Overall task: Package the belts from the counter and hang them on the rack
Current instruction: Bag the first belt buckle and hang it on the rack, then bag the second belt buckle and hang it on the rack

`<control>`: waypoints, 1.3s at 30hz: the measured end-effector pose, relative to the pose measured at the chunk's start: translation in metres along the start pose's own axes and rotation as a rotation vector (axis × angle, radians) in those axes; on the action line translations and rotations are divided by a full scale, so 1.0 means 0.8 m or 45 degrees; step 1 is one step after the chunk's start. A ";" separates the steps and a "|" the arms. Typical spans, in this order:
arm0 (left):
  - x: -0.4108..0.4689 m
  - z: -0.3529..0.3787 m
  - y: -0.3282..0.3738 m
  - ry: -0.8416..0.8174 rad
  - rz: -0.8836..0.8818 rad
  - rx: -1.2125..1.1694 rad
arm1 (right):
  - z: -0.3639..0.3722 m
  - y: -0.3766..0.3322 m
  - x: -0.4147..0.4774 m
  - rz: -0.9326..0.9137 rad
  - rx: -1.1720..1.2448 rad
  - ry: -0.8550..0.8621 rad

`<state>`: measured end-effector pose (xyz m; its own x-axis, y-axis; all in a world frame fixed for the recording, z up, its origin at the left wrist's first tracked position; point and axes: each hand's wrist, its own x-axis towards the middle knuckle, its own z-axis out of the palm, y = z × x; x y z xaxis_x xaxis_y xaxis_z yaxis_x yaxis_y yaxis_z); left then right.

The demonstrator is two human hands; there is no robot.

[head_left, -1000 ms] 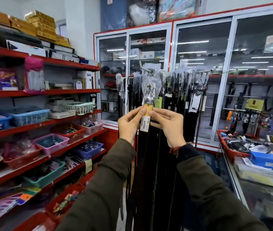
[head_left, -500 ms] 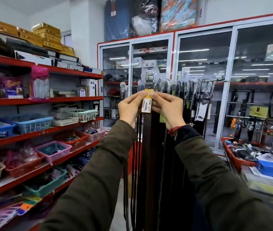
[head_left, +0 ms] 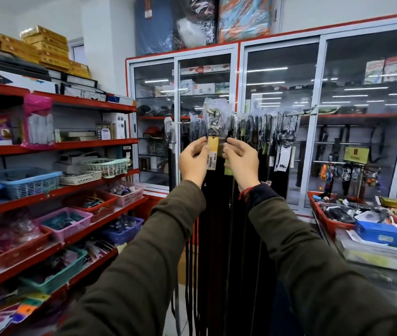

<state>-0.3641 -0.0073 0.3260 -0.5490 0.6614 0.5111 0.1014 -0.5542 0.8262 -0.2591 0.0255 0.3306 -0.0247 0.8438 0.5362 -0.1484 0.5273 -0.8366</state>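
Item: packaged belt point(head_left: 214, 122), buckle in a clear sleeve, yellow price tag point(head_left: 212, 152) below; held up at the rack point(head_left: 313, 110), centre far. Left hand point(head_left: 192, 161) fingers pinch the tag's edge; right hand point(head_left: 241, 158) fingers pinch the strap beside it. Status: packaging done; whether it is hooked cannot be told. Hung belts point(head_left: 265, 127) crowd the rail right. Red tray point(head_left: 326, 219) on the table, right, holds more stock.
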 end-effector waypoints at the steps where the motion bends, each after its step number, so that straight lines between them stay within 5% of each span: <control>1: -0.008 0.001 -0.005 0.022 0.072 0.065 | -0.003 0.006 -0.007 -0.092 -0.084 0.041; 8: -0.079 0.001 -0.059 -0.036 0.607 0.741 | -0.060 0.080 -0.068 -0.608 -0.896 0.142; 13: -0.148 0.010 -0.110 -0.222 0.711 0.993 | -0.123 0.121 -0.129 -0.549 -1.200 0.144; 23: -0.340 0.092 -0.215 -0.593 0.522 0.980 | -0.316 0.163 -0.266 -0.280 -1.652 0.051; 31: -0.498 0.174 -0.263 -1.118 0.429 0.879 | -0.502 0.172 -0.387 0.144 -1.787 0.035; 35: -0.559 0.203 -0.262 -1.626 0.381 0.695 | -0.580 0.161 -0.440 0.603 -1.702 -0.156; 39: -0.603 0.217 -0.263 -2.025 0.514 0.818 | -0.608 0.140 -0.463 1.036 -1.620 -0.368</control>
<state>0.0239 -0.1221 -0.0531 0.8181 0.5695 0.0798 0.5104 -0.7830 0.3554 0.2146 -0.1791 -0.0167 0.1146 0.9682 -0.2223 0.9120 -0.1913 -0.3629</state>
